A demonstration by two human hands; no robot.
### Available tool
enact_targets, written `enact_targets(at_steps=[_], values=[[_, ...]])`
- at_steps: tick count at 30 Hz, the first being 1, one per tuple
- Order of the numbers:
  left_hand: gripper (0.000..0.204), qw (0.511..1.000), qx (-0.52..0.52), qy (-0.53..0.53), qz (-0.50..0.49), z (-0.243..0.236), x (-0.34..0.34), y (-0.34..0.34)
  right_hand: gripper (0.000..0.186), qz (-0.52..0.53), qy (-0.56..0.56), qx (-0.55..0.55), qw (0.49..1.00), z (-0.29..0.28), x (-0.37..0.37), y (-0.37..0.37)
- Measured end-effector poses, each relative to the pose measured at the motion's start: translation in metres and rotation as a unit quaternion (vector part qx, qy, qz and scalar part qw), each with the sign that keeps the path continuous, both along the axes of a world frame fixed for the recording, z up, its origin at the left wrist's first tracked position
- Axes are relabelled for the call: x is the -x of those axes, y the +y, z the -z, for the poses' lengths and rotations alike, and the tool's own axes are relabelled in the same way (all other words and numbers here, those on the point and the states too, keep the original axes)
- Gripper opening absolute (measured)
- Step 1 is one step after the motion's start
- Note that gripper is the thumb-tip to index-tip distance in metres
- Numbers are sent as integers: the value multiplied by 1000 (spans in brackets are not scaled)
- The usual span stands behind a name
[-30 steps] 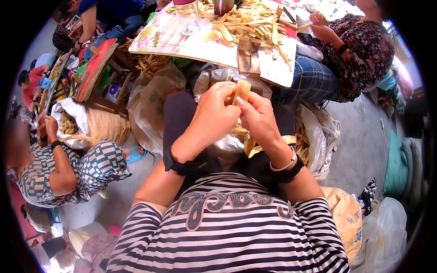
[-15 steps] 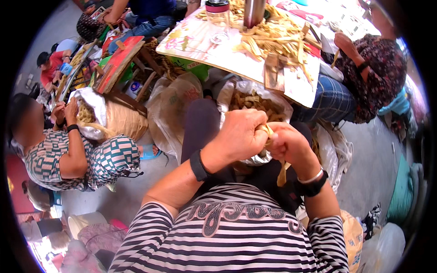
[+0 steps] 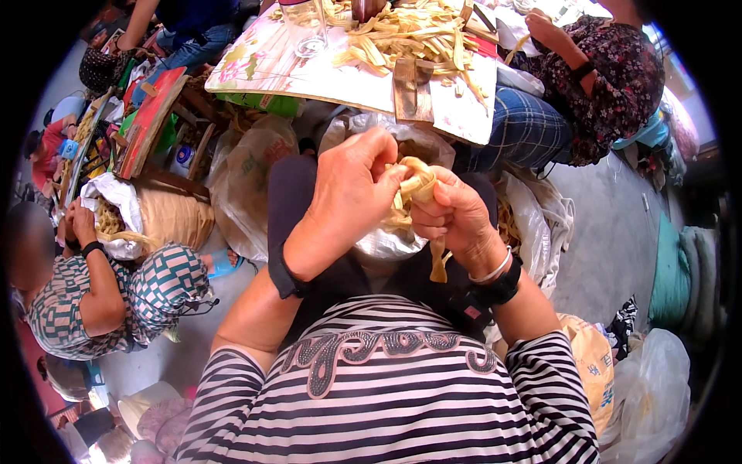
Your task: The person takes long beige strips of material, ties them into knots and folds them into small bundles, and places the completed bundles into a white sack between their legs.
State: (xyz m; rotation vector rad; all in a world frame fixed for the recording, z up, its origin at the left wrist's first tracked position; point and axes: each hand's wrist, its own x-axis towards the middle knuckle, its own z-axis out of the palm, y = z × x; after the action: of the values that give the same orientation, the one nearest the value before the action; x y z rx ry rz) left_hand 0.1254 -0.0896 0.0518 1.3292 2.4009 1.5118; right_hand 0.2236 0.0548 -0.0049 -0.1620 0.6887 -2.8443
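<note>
grey concrete floor (image 3: 610,232) in daylight, low table (image 3: 309,73) ahead, sacks (image 3: 657,387) around.

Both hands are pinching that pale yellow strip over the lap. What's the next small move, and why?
Probably draw the loose tail through with the right hand while the left hand pinches the pale yellow fibrous strip: it is looped between the fingertips, with one end dangling below the right wrist.

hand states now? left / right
Left hand: closed, pinching the pale yellow strip.
Right hand: closed on the same strip, one end hanging below.

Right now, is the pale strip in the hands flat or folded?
Folded: the pale strip loops between the left hand and right hand, one end hanging below.
</note>
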Motion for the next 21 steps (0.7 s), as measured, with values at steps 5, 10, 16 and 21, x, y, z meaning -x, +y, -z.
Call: enact_targets(at_steps=[5, 10, 16, 21], values=[[11, 997, 0, 56, 47, 8, 3, 0, 21, 129, -40, -39, 990, -9, 2, -10], [21, 991, 70, -27, 114, 7, 15, 2, 19, 177, -16, -178, 968, -14, 6, -6], [27, 779, -59, -572, 250, 3, 28, -20, 23, 214, 59, -559, 799, -31, -14, 32], [37, 892, 81, -410, 170, 16, 33, -17, 20, 176, -9, -528, 831, -16, -14, 38]])
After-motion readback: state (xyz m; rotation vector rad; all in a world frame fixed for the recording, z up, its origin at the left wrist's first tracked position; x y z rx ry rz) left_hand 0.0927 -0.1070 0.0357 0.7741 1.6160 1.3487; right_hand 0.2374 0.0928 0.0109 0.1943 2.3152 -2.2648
